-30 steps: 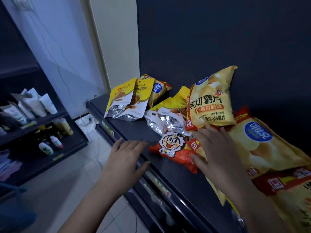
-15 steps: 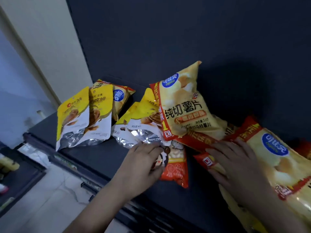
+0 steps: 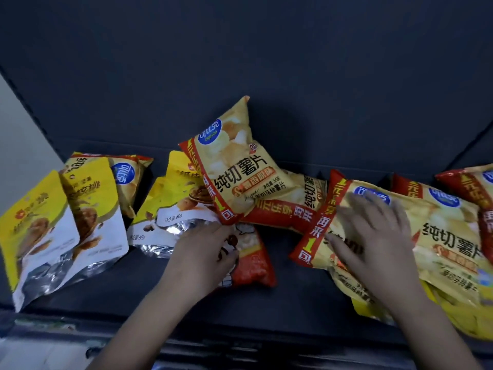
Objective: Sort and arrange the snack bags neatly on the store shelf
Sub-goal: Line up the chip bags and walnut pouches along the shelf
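Snack bags lie scattered on a dark shelf (image 3: pixel 293 297). My left hand (image 3: pixel 202 255) rests on a small orange-red cartoon bag (image 3: pixel 253 263), fingers curled at its top edge; whether they hold it I cannot tell. My right hand (image 3: pixel 373 241), fingers spread and blurred, lies flat on a large yellow chip bag (image 3: pixel 440 236) at the right. Another yellow chip bag (image 3: pixel 237 166) leans upright against the back panel in the middle. Yellow-and-white nut pouches (image 3: pixel 176 206) with foil bottoms lie just left of my left hand.
Two more nut pouches (image 3: pixel 66 225) lean at the far left with a chip bag (image 3: pixel 128 174) behind them. More chip bags (image 3: pixel 466 188) pile up at the far right. The shelf's front rail (image 3: pixel 240 343) runs below my wrists. A pale wall (image 3: pixel 18 145) borders the left.
The view has swung right and closer to the shelf. My left hand went from the shelf's front edge onto the orange-red bag. My right hand slid further right over the large chip bag.
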